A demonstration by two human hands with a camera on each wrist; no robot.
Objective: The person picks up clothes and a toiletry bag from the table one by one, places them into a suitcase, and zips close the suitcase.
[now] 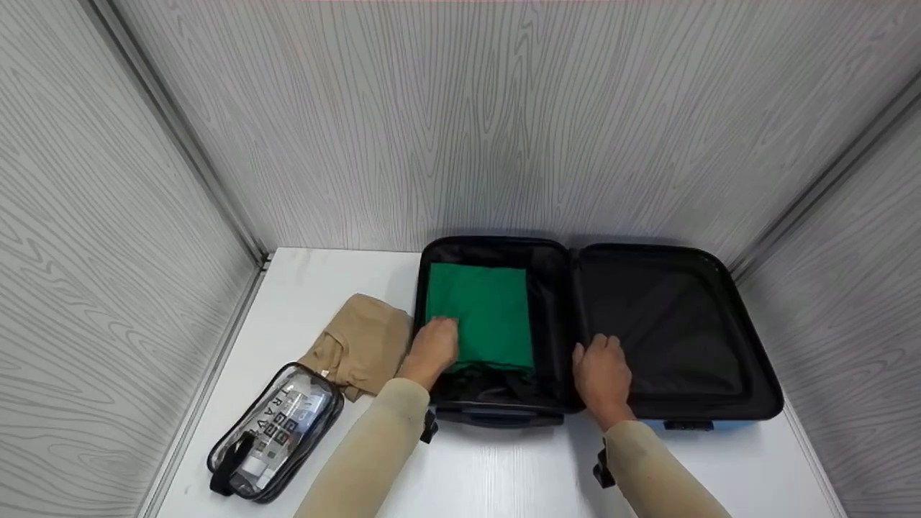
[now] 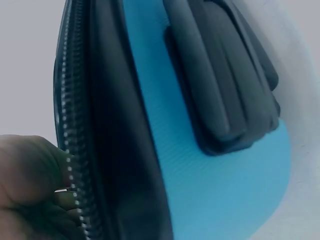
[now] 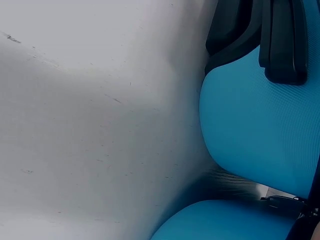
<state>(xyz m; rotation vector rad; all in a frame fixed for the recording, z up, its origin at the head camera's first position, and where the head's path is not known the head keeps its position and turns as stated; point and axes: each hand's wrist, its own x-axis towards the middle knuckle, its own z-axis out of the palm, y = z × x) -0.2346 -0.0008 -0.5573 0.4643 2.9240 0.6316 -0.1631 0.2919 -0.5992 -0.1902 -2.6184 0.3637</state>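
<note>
An open suitcase [image 1: 496, 416] lies on the white table, black inside and blue outside. In its left half is a folded green cloth [image 1: 493, 309], probably a garment. My left hand [image 1: 434, 349] is at the cloth's near left edge with curled fingers, seeming to pinch it. Its fingertips are hidden in the head view. In the left wrist view, that hand [image 2: 30, 180] shows behind the zipper edge [image 2: 75, 110]. My right hand [image 1: 603, 370] rests by the inner edge of the suitcase's right half [image 1: 662, 324], fingers loosely bent, nothing visible in them.
Left of the suitcase lies a folded tan garment [image 1: 374, 345]. In front of it is a clear travel pouch [image 1: 277, 432] with black trim and small items inside. Wood-grain panels [image 1: 489, 122] wall in the back and both sides. A black handle [image 1: 500, 417] juts from the suitcase's near side.
</note>
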